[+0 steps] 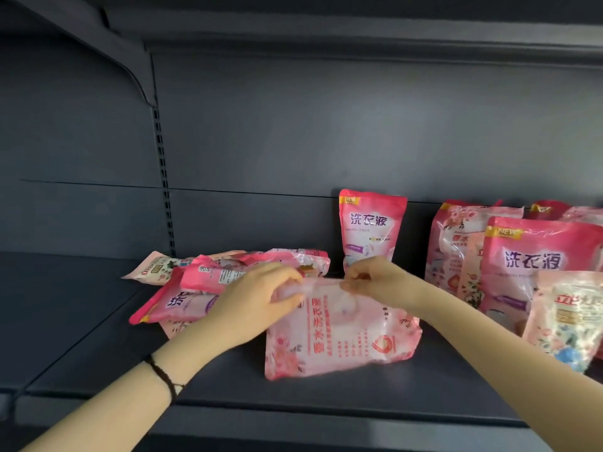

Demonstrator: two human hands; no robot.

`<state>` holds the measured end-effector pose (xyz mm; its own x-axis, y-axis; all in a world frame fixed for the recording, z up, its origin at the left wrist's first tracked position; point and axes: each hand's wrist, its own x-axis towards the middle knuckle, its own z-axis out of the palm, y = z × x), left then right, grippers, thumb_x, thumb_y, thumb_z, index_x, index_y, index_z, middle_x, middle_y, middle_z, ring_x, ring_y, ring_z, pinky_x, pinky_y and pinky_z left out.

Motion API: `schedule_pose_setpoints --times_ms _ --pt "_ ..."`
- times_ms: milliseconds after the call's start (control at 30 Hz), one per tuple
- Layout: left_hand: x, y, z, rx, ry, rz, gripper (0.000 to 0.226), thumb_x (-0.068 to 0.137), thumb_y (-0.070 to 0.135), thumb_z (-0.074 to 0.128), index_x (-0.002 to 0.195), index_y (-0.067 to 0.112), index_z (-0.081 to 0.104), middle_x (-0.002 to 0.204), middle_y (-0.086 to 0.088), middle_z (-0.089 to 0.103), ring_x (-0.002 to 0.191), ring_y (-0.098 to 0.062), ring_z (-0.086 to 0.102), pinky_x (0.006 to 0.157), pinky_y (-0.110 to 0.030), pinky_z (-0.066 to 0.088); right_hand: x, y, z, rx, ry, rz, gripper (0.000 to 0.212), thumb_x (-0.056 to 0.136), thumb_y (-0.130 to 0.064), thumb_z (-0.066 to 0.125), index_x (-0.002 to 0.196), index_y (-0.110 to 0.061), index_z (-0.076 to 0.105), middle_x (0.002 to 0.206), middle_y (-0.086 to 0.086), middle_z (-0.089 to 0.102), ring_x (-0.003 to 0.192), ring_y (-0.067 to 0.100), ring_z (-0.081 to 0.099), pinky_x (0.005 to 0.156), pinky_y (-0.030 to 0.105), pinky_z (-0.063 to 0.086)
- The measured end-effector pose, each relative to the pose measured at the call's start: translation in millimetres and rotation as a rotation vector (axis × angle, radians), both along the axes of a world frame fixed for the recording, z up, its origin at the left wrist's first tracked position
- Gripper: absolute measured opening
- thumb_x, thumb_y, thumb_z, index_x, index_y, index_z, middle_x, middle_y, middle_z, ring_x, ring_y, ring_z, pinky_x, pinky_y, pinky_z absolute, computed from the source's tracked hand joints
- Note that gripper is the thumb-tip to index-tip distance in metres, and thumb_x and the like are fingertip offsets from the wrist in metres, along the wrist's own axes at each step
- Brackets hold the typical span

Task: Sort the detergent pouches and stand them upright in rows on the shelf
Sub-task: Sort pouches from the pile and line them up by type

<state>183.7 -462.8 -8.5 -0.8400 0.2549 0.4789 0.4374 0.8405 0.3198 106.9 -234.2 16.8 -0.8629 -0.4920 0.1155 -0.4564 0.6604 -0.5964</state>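
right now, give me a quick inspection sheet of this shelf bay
surface: dark grey metal shelf.
job's things: pale pink pouch held at front, print sideways; pouch heap lying flat at left; one upright pouch at back; standing pouches at right.
clutter: nothing seen.
grippers: left hand and right hand both pinch the pale pink pouch's top edge.
cables: nothing seen.
surroundings: slotted upright, back panel, upper shelf.

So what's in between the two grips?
The top edge of the pale pink pouch, pinched by the left grip and the right grip. The head view shows it.
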Motion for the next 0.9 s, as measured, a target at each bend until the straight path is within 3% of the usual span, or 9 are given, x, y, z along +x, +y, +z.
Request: schedule_pose_setpoints --times_ms 200,300,367,467,533,600,767,900 --pt "-24 18 23 0.176 0.337 0.023 0.026 0.083 0.025 0.069 0.109 0.023 0.065 0.106 0.015 0.057 0.103 -0.01 0.051 0.089 -0.03 0.045 1 19 0 -0.389 0.153 -0.19 0.018 0.095 -0.021 0.059 0.08 -0.011 0.064 0.08 0.005 0.063 0.071 0.017 0.053 0.066 0.036 0.045" --pt "-34 31 13 0.336 0.537 0.177 0.038 0.078 0.024 0.073 0.114 0.022 0.059 0.112 0.012 0.046 0.103 -0.01 0.042 0.09 -0.013 0.034 1 22 -7 -0.854 0.051 -0.278 0.022 0.097 -0.021 0.055 0.08 -0.008 0.06 0.083 0.009 0.064 0.075 0.023 0.058 0.069 0.037 0.051" --pt "-43 45 2 0.589 0.435 0.244 0.052 0.078 0.026 0.075 0.124 0.022 0.051 0.119 0.01 0.041 0.108 -0.011 0.043 0.094 -0.016 0.033 0 22 -13 -1.06 -0.032 -0.302 0.022 0.098 -0.024 0.052 0.083 -0.01 0.059 0.085 0.006 0.066 0.074 0.02 0.062 0.068 0.036 0.054" --pt "-56 67 -6 1.048 -0.047 0.127 0.054 0.086 0.036 0.068 0.133 0.02 0.047 0.127 0.005 0.055 0.114 -0.013 0.056 0.098 -0.03 0.045 -2 21 -22 -1.23 -0.114 -0.259 0.022 0.099 -0.026 0.05 0.083 -0.012 0.058 0.092 0.003 0.07 0.081 0.017 0.067 0.071 0.035 0.057" --pt "-65 78 -10 1.258 -0.224 -0.035 0.036 0.094 0.033 0.058 0.126 0.017 0.056 0.114 0.002 0.069 0.102 -0.015 0.067 0.084 -0.027 0.055 -6 19 -29 -1.274 -0.143 -0.257 0.021 0.099 -0.026 0.05 0.085 -0.013 0.058 0.096 0.003 0.071 0.086 0.018 0.069 0.073 0.035 0.056" --pt "-74 86 -12 1.294 -0.202 -0.073 0.02 0.1 0.022 0.048 0.113 0.019 0.064 0.105 0.0 0.073 0.097 -0.015 0.07 0.076 -0.025 0.058 -11 20 -37 -1.243 -0.132 -0.29 0.02 0.099 -0.026 0.048 0.085 -0.014 0.055 0.098 0.002 0.068 0.09 0.019 0.066 0.08 0.038 0.056" --pt "-102 105 -13 1.254 -0.181 0.047 0.024 0.102 0.018 0.043 0.116 0.016 0.062 0.114 -0.003 0.067 0.107 -0.02 0.064 0.094 -0.042 0.053 -27 27 -50 -1.1 -0.035 -0.358 0.017 0.101 -0.024 0.044 0.087 -0.017 0.05 0.095 0.0 0.059 0.09 0.018 0.054 0.085 0.04 0.049" --pt "-124 119 -22 1.249 -0.165 0.096 0.021 0.102 0.022 0.042 0.111 0.022 0.061 0.114 0.0 0.065 0.107 -0.018 0.062 0.094 -0.044 0.053 -45 35 -55 -1.069 -0.06 -0.388 0.009 0.101 -0.016 0.042 0.096 -0.02 0.049 0.109 0.003 0.06 0.101 0.02 0.059 0.093 0.043 0.051"
